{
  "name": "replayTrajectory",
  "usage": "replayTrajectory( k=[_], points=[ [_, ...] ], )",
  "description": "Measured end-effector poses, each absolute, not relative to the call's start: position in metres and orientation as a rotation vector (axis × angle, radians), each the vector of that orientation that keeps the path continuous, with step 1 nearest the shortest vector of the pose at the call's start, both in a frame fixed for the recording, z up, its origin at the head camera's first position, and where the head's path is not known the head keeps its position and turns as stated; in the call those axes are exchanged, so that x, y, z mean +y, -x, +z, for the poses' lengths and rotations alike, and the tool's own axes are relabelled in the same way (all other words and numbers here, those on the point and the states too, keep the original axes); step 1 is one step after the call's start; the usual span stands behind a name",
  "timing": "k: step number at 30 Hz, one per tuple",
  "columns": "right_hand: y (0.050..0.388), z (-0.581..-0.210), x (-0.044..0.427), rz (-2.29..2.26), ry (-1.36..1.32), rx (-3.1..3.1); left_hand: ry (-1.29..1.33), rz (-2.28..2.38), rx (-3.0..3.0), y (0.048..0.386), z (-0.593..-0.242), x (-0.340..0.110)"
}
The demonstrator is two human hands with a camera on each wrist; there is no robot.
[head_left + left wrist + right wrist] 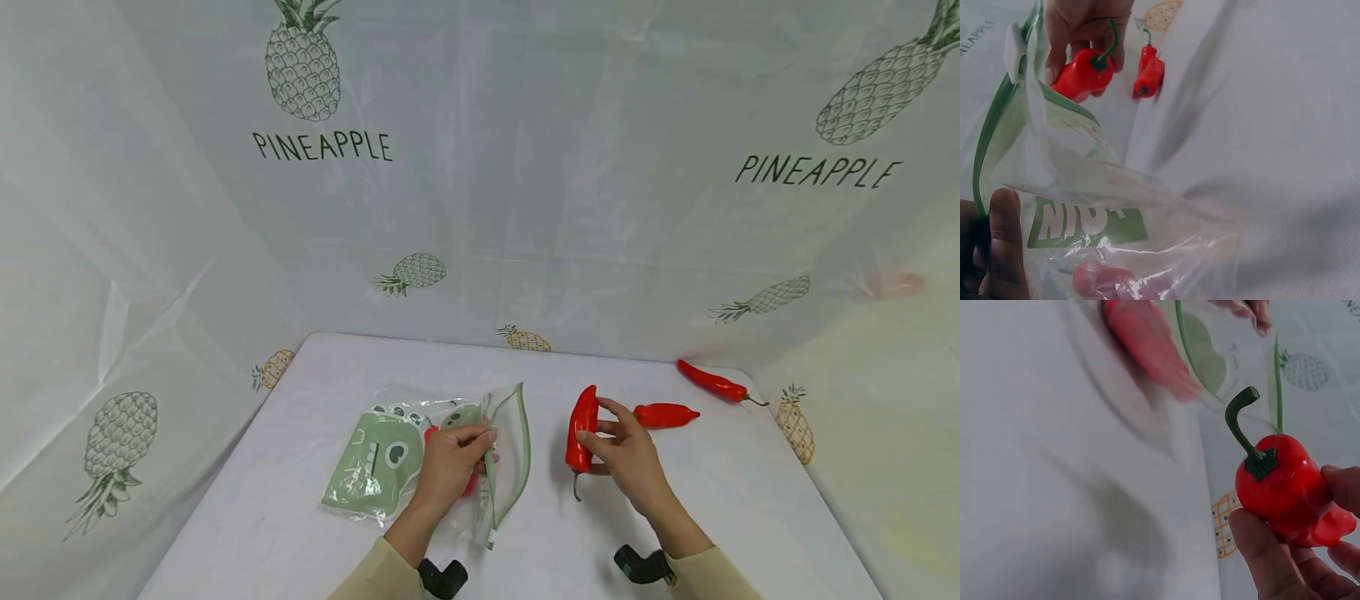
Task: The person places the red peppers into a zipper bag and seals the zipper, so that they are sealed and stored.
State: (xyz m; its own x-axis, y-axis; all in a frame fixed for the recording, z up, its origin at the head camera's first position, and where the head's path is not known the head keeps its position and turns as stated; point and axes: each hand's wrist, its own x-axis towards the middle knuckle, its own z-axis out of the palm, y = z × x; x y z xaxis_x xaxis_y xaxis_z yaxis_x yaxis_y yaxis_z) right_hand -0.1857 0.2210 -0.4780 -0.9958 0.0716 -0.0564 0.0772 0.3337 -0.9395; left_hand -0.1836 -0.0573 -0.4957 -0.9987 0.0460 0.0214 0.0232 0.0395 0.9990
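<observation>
My left hand pinches the rim of a clear zip bag with a green cartoon print, lying on the table. The bag's mouth gapes to the right, edged by a green zip strip; a white slider sits on it in the left wrist view. Something red shows through the plastic, probably a pepper. To the right of the mouth, my right hand grips a glossy red pepper between thumb and fingers. Its curved green stem points toward me, and the pepper is apart from the bag.
Behind my right hand lies one red pepper; another, slimmer red pepper rests near the table's far right corner. A white sheet printed with pineapples hangs around the white table. Black wrist devices sit at both wrists.
</observation>
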Motion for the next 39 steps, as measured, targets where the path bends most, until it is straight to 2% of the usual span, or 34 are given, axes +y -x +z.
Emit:
replayTrajectory(
  k=[21, 39],
  points=[
    [0.173, -0.470, 0.154, -1.881, -0.022, 2.376, -0.103, 2.016, 2.408, 0.179, -0.494, -0.049],
    [0.174, -0.474, 0.141, -1.831, 0.019, 2.379, -0.180, 2.028, 2.402, 0.178, -0.489, -0.045]
  ],
)
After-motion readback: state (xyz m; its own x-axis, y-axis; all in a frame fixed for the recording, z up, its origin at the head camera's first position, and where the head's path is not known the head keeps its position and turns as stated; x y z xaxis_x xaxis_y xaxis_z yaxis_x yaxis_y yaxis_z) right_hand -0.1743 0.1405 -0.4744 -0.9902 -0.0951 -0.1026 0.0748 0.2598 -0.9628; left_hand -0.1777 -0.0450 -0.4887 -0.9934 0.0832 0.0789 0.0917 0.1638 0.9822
